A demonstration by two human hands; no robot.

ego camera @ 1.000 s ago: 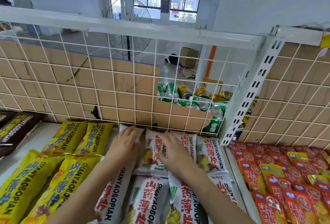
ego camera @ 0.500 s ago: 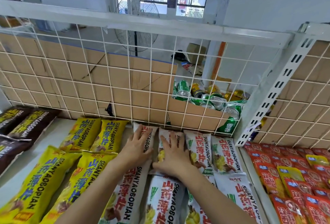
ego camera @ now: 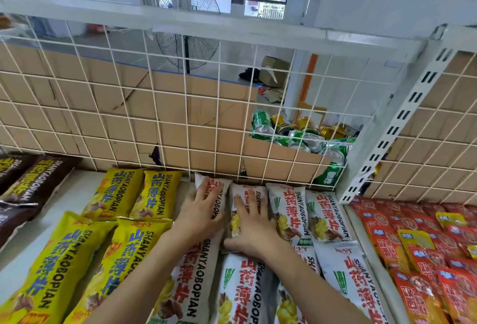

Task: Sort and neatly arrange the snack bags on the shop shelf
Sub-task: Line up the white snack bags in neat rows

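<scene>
White snack bags with red lettering lie in rows on the white shelf (ego camera: 77, 192). My left hand (ego camera: 200, 214) presses flat, fingers spread, on the leftmost white bag (ego camera: 218, 194) of the back row. My right hand (ego camera: 254, 230) lies flat on the white bag beside it (ego camera: 246, 190). Two more white bags (ego camera: 290, 210) (ego camera: 326, 216) sit to the right against the wire grid. In the front row, other white bags (ego camera: 240, 287) run under my forearms. Yellow bags (ego camera: 116, 194) (ego camera: 154, 193) lie to the left, with larger yellow ones (ego camera: 64, 261) nearer me.
Dark brown bags (ego camera: 28, 181) lie at the far left. Red and orange packets (ego camera: 413, 246) fill the neighbouring shelf on the right, past a white slotted upright (ego camera: 397, 122). A white wire grid (ego camera: 180, 117) backs the shelf, with cardboard and a box of drink cans (ego camera: 304, 135) behind it.
Both hands have slid left along the back row, from the middle white bags to the two leftmost ones, and now lie side by side. The view has tilted and moved closer.
</scene>
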